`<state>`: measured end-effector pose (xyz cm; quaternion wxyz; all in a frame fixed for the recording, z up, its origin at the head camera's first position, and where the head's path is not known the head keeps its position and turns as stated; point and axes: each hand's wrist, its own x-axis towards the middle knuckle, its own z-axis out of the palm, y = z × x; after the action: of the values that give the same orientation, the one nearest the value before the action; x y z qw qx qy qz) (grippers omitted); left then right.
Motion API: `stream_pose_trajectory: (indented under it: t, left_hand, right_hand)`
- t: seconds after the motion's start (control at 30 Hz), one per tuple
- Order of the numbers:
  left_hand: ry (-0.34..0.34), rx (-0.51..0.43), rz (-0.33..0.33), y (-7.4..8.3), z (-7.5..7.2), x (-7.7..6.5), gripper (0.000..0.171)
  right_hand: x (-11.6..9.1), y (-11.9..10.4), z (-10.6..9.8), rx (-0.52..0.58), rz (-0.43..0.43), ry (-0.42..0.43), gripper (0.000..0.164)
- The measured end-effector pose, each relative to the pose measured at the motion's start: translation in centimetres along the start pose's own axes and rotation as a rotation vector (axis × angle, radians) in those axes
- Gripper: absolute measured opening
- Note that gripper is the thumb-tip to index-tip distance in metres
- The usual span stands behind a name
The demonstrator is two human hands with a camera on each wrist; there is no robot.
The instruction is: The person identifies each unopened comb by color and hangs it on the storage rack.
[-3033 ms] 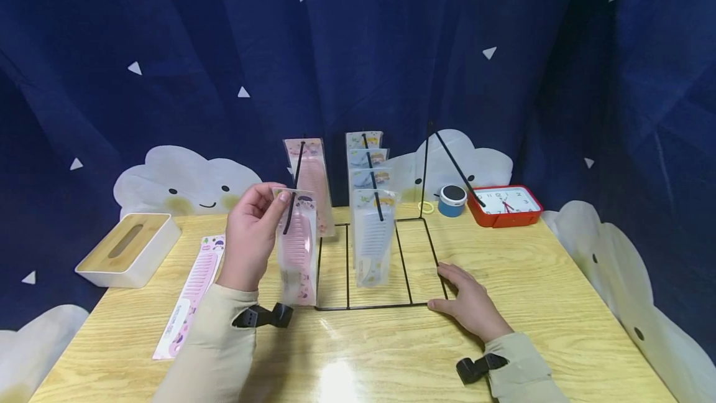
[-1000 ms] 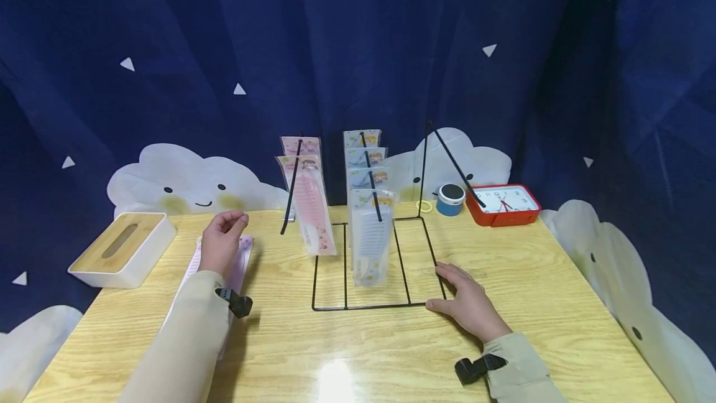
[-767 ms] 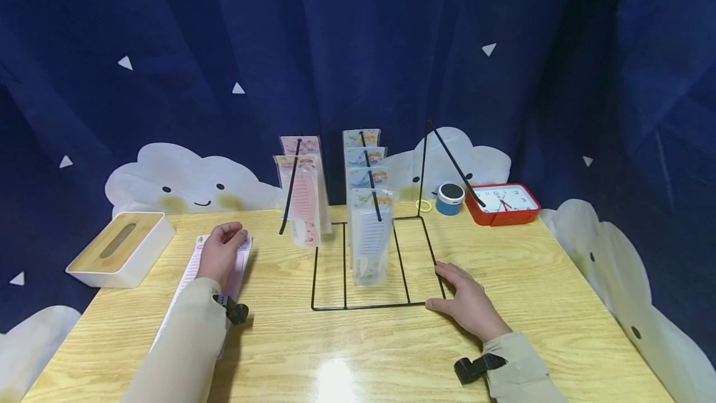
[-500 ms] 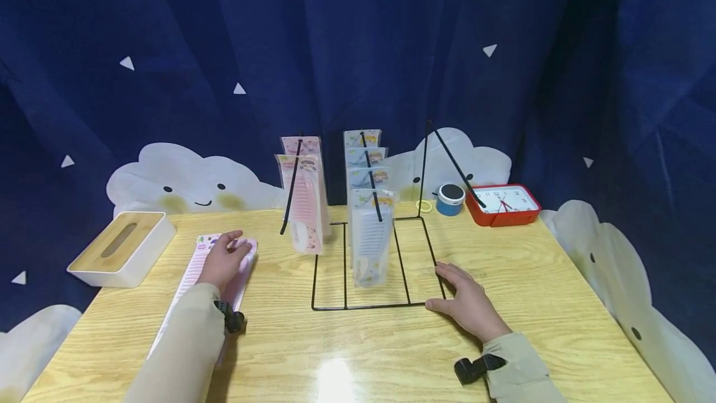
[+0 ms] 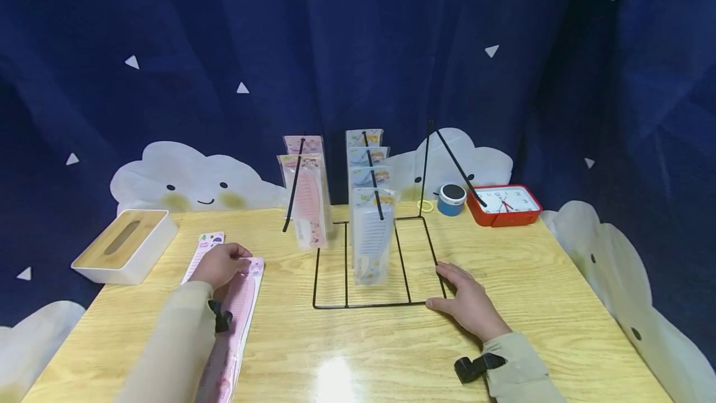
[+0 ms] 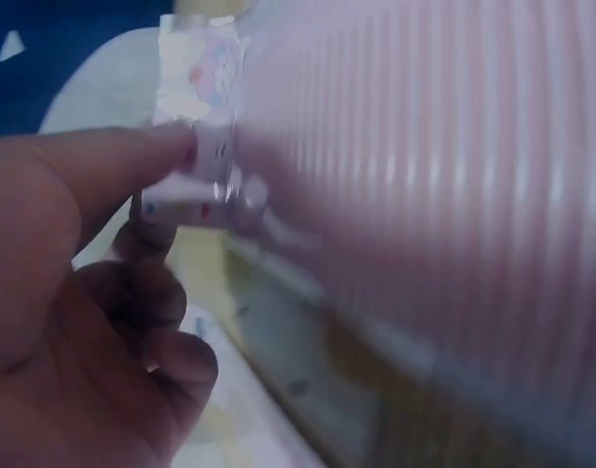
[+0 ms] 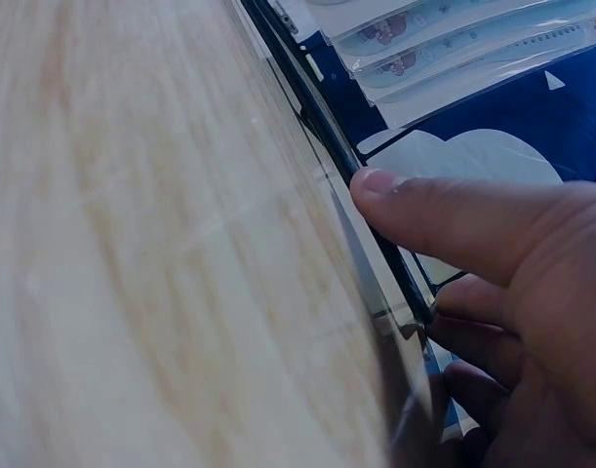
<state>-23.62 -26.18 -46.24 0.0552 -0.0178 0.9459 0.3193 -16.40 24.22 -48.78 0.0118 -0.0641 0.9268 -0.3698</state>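
My left hand [image 5: 220,264] pinches the top end of a packaged pink comb [image 5: 242,303] between thumb and fingers. In the left wrist view the comb's ribbed pink teeth [image 6: 454,175] fill much of the picture, blurred. Another pink comb package [image 5: 209,240] lies beneath that arm, mostly hidden. My right hand [image 5: 468,305] rests at the front right corner of a black wire display rack [image 5: 369,306], thumb against the front wire, fingers by the side wire. Pink comb packages [image 5: 307,204] hang on the rack's left hook, and several pale blue ones [image 5: 373,238] on the middle hook.
A white tissue box [image 5: 125,247] with a wooden lid stands at the left. Behind the rack's right side are a yellow ring [image 5: 426,206], a small blue speaker [image 5: 452,200] and a red clock [image 5: 506,206]. The right hook [image 5: 458,170] juts forward, bare.
A pink comb package went from my left hand onto the left hook. That hand then moved left and down and took up another from the table, shifting it right. My right hand stays put.
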Motion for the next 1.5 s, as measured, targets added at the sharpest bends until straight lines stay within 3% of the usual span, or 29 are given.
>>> stream_pose_trajectory:
  t: [0.17, 0.43, 0.77, 1.1, 1.33, 1.5]
  left_hand:
    - [0.049, -0.025, 0.084, 1.0, -1.1, -1.5, 0.015]
    - [0.133, -0.154, 0.142, 3.8, -2.4, -4.4, 0.021]
    - [0.113, -0.314, 0.266, 9.0, -4.2, -8.0, 0.021]
    - [0.173, -0.450, 0.516, 13.2, -5.0, -10.7, 0.007]
    - [0.237, -0.569, 0.724, 16.0, -5.2, -11.8, 0.015]
    - [0.234, -0.566, 0.694, 17.3, -5.5, -12.1, 0.011]
  right_hand:
    - [0.0, -0.1, -0.1, 0.007, 0.024, -0.008, 0.083]
    - [0.0, -0.1, -0.1, 0.014, 0.025, -0.012, 0.083]
    - [-0.1, -0.1, -0.3, 0.009, 0.023, -0.006, 0.083]
    - [0.0, -0.3, -0.2, 0.017, 0.022, -0.014, 0.083]
    - [0.0, -0.1, -0.2, 0.017, 0.024, -0.016, 0.083]
    - [0.0, -0.1, -0.1, 0.021, 0.014, -0.014, 0.082]
